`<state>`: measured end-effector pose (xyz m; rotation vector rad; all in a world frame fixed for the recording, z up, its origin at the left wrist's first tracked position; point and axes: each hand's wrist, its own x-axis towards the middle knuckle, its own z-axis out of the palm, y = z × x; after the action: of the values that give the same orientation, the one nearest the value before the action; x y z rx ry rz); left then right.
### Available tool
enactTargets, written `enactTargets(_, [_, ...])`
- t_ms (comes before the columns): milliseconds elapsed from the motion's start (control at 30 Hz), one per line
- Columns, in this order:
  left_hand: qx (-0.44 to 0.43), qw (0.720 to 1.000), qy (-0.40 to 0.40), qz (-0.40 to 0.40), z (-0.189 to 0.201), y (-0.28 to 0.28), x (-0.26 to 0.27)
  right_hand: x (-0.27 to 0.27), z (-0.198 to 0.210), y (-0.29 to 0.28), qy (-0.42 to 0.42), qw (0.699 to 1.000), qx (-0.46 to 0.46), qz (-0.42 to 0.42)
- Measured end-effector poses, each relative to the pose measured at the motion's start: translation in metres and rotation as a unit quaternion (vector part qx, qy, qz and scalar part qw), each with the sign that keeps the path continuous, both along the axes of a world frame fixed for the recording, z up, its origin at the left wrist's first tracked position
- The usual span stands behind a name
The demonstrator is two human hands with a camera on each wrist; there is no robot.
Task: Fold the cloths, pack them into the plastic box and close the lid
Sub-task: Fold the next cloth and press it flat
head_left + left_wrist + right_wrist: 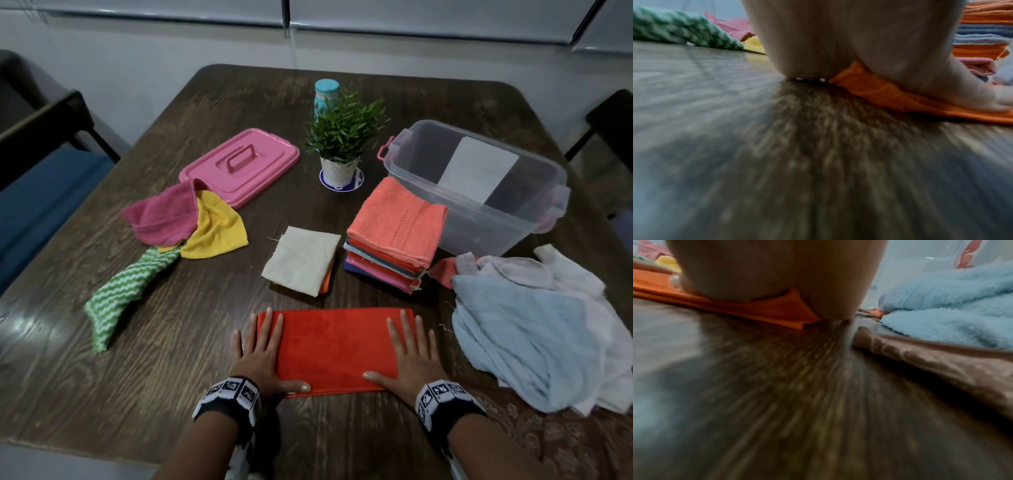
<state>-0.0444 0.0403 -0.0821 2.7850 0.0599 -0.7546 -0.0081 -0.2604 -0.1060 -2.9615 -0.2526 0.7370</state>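
Now pressing flat on the folded orange cloth (334, 349) with both palms, fingers straight and spread: left hand (262, 356) on its left end, right hand (409, 356) on its right end, thumbs lying along the near edge. Gripping nothing, just holding it down against the wooden table (171, 342). Sitting beyond the fingertips: a small cream folded cloth (301, 258), and right of that a stack of folded cloths (394, 236) touching the clear plastic box (479, 185), possibly with a pale sheet inside. Lying well left of the left hand, loose cloths (185, 219) overlapping the pink lid (239, 164). Heaped just right of the right hand, light blue and white cloths (534, 329).
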Motion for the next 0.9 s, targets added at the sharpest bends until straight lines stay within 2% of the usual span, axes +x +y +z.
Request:
enactTargets(433, [0.028, 0.999, 0.013, -0.042, 0.011, 0.018, 0.004, -0.007, 0.005, -0.012, -0.011, 0.999, -0.006, 0.034])
enactTargets(500, [0.001, 1.000, 0.006, -0.013, 0.017, 0.015, 0.006, -0.006, 0.008, -0.008, -0.034, 0.999, -0.006, 0.039])
enactTargets(600, [-0.052, 0.993, -0.047, 0.098, 0.025, 0.012, 0.006, -0.009, 0.017, -0.001, -0.050, 0.998, -0.007, 0.040])
enactTargets(700, [-0.030, 0.975, -0.102, 0.195, 0.023, 0.018, 0.002, -0.014, 0.020, 0.008, -0.059, 0.995, -0.005, 0.078])
enactTargets(800, [-0.047, 0.968, -0.053, 0.242, 0.020, 0.021, -0.002, -0.021, 0.019, 0.014, -0.042, 0.996, -0.004, 0.076])
enactTargets(900, [-0.039, 0.973, -0.004, 0.227, 0.020, 0.016, -0.004, -0.022, 0.025, 0.016, -0.042, 0.996, 0.003, 0.077])
